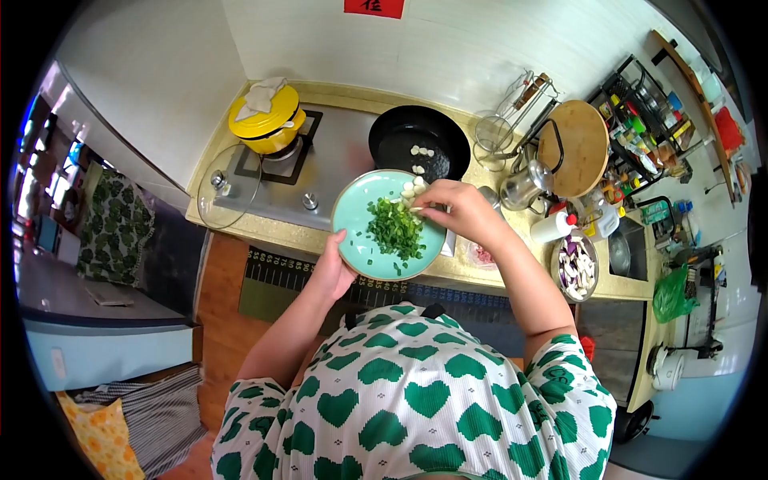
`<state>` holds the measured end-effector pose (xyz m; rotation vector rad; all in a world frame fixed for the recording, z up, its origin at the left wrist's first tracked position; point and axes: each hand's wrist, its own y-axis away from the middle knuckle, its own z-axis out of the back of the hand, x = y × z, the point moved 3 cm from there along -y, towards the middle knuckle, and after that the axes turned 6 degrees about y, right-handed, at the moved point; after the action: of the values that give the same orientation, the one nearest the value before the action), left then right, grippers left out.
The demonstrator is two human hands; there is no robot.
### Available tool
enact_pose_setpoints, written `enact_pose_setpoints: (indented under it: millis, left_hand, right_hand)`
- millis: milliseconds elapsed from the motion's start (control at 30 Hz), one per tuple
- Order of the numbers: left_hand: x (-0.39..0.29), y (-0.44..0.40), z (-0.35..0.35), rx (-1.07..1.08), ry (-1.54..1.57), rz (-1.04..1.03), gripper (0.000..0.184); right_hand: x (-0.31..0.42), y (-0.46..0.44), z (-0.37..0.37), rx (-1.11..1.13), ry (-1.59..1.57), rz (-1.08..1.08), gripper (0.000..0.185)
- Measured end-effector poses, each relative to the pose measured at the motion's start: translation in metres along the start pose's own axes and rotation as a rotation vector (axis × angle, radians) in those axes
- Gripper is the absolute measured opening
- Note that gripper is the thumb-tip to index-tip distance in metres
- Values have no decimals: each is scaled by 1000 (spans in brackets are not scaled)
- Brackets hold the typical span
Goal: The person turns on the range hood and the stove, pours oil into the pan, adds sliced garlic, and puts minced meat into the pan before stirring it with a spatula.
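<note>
My left hand [333, 269] grips the left rim of a light green plate [350, 210], which is held in front of the stove and overlaps the near edge of the pan. Chopped green onion [395, 230] is heaped in the middle of the plate. White garlic slices [414, 187] lie by its far rim. Over them is my right hand [454, 210], its thumb and fingers pinched together at the garlic; the fingers partly hide what is between them. In the black frying pan [389, 128] just beyond, a few more garlic slices [422, 151] rest on the dark bottom.
A yellow pot [270, 128] with a cloth on its lid stands on the left burner. Nearby lies a glass lid [210, 200]. To the right are a metal pitcher [524, 187], a white bottle [552, 229], a round wooden board [573, 148] and a bowl of cut eggplant [578, 268].
</note>
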<state>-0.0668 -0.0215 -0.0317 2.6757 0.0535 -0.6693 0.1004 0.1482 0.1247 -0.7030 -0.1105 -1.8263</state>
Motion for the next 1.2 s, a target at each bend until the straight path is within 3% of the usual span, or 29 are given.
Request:
enact_pose_setpoints:
  millis: [200, 333, 467, 500, 600, 767, 867, 967, 1067, 1133, 1200]
  left_hand:
    - [-1, -5, -3, -12, 27, -16, 57]
    - [3, -9, 1, -28, 2, -35, 57]
    - [2, -10, -3, -51, -23, -39, 57]
    - [3, -11, -2, -48, -19, -38, 57]
    - [2, -10, -7, -55, -11, -36, 57]
    - [6, -11, 0, -37, -6, -61, 59]
    - [5, -7, -3, -58, -8, -52, 59]
    - [8, -7, 11, -82, 5, -56, 58]
    - [8, -2, 14, -101, 20, -70, 56]
    - [6, 1, 20, -102, 23, -78, 55]
    - [6, 2, 24, -106, 23, -73, 54]
  right_hand:
    - [-56, 2, -15, 32, -783, -417, 14]
    - [-79, 3, -27, 47, -829, -472, 20]
    - [-66, 1, -27, 79, -650, -371, 27]
    - [-55, 1, -22, 87, -390, -278, 25]
    - [-28, -2, -3, 135, -216, -307, 24]
    - [-78, 9, -11, 7, -577, -467, 18]
    - [-157, 5, -27, -69, -615, -592, 20]
    - [-189, -9, -41, 41, 38, -669, 26]
    - [-204, -24, -52, -308, 372, -285, 29]
    - [-139, -44, -31, -276, 9, -333, 25]
    - [-91, -44, -26, -98, -152, -227, 22]
